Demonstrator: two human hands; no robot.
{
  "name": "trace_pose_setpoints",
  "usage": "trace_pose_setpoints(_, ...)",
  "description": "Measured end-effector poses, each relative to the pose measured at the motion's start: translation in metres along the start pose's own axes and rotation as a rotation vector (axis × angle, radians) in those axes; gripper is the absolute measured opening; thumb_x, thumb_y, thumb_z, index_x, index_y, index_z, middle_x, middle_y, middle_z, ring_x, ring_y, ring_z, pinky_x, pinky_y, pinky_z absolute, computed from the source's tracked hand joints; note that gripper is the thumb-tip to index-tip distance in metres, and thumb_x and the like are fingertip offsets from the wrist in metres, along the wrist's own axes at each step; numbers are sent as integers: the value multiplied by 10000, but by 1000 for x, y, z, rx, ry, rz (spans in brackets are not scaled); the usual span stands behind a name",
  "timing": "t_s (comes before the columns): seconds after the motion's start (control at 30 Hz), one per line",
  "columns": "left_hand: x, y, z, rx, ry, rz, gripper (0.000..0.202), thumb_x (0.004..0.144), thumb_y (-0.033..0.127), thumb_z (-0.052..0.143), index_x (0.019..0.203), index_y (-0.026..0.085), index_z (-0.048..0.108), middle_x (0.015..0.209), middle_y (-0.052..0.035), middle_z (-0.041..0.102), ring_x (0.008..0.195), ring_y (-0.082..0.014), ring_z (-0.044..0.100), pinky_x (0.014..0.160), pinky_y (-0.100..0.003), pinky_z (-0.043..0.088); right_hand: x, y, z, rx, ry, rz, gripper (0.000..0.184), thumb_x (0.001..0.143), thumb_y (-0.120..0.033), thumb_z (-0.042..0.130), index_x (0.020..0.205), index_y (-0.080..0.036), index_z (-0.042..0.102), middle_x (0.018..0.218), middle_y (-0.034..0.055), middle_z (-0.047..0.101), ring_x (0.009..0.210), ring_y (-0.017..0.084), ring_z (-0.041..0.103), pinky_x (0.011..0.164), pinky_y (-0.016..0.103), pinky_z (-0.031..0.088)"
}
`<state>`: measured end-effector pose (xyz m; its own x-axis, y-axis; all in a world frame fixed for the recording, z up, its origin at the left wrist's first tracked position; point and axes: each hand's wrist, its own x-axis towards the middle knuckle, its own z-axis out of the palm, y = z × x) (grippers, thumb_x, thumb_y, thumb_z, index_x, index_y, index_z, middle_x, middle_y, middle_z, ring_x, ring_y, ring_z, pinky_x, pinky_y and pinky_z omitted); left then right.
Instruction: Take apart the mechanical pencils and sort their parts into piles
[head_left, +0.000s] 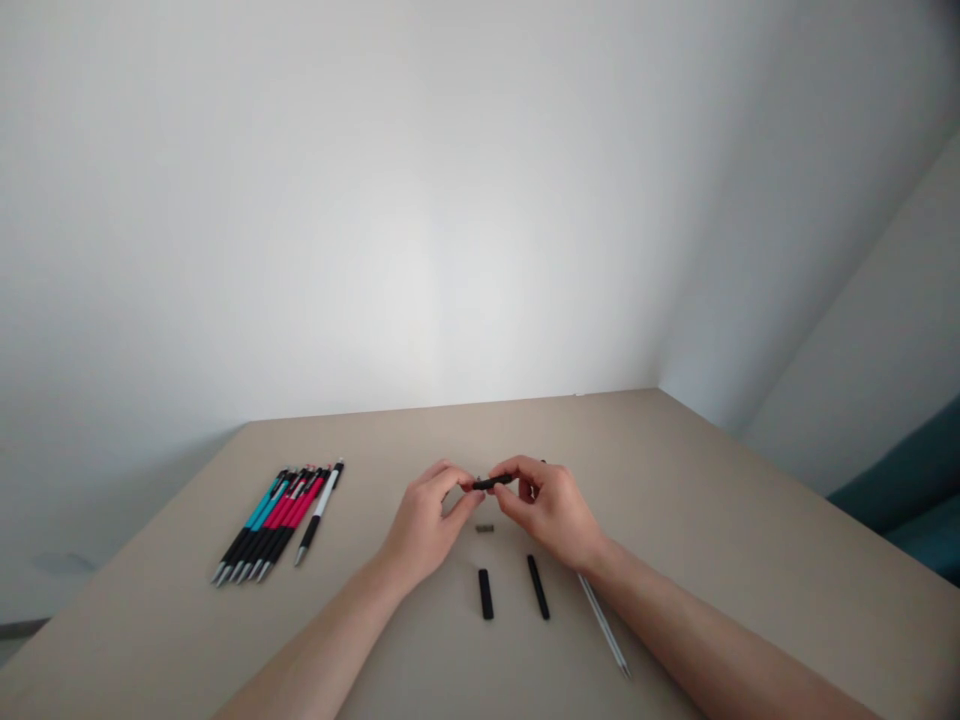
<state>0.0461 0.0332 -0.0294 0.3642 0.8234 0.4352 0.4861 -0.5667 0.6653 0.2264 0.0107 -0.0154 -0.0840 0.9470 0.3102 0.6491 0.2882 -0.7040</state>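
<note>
My left hand (429, 512) and my right hand (553, 508) meet over the table, each closed in a pinch. Between their fingertips is a small black pen part (493, 482), held nearly level; the fingers cover its ends. Just below it on the table lies a tiny spring (485, 528). Nearer to me rest a thick black tube (486, 594), which looks like a pen grip, and a thinner black pen piece (538, 587). Slim pale rods (604, 625), like ink refills, lie beside my right forearm, which partly hides them.
On the left of the beige table (420, 650), several turquoise and red pens (274, 525) with black grips lie side by side. One white pen (321, 510) lies just right of them. A white wall (435, 200) rises behind, and teal fabric (907, 500) hangs at the right.
</note>
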Motion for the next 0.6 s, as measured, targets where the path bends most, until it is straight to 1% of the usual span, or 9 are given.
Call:
trace_pose_setpoints(0.07, 0, 1, 0, -20, 37, -6, 119, 852, 272, 536, 809, 188, 608, 768, -8, 582, 650, -128, 481, 615, -239, 390, 0, -1, -1, -5, -19, -15, 168, 779, -276, 574, 885, -217, 690, 502, -54, 471, 473, 101, 420, 482, 212, 309)
trace_pose_setpoints(0.13, -1, 2, 0, -37, 58, -4, 111, 845, 277, 546, 822, 187, 606, 766, -7, 584, 630, -123, 461, 602, -233, 386, 0, -2, 0, -38, -27, -52, 159, 780, -291, 588, 872, -215, 693, 548, -37, 532, 502, 107, 448, 514, 217, 334)
trace_pose_setpoints(0.27, -2, 4, 2, -35, 39, -32, 103, 827, 278, 566, 830, 187, 612, 756, -1, 607, 622, -121, 471, 596, -227, 390, 0, -1, 2, -78, -19, -128, 138, 789, -304, 607, 827, -203, 693, 706, 8, 658, 590, 125, 519, 567, 227, 369)
trace_pose_setpoints(0.4, -1, 3, 5, -14, 11, -75, 129, 832, 281, 557, 850, 190, 646, 726, 3, 627, 606, -124, 484, 580, -227, 386, 1, 3, 4, -65, -40, -148, 170, 811, -297, 595, 924, -228, 701, 824, 12, 711, 616, 130, 554, 578, 228, 389)
trace_pose_setpoints(0.47, -1, 2, 5, -13, 7, -80, 134, 828, 273, 558, 851, 190, 660, 730, 1, 641, 604, -123, 491, 580, -226, 389, 2, 4, 5, -71, -53, -155, 178, 812, -289, 596, 943, -242, 707, 836, 4, 720, 622, 131, 565, 589, 229, 397)
trace_pose_setpoints(0.6, -1, 2, 7, -21, 10, -113, 142, 806, 294, 591, 848, 189, 677, 722, 2, 662, 583, -121, 489, 570, -225, 394, 2, 6, 6, -127, -48, -139, 150, 806, -287, 596, 850, -226, 725, 782, 5, 715, 638, 133, 582, 598, 228, 401)
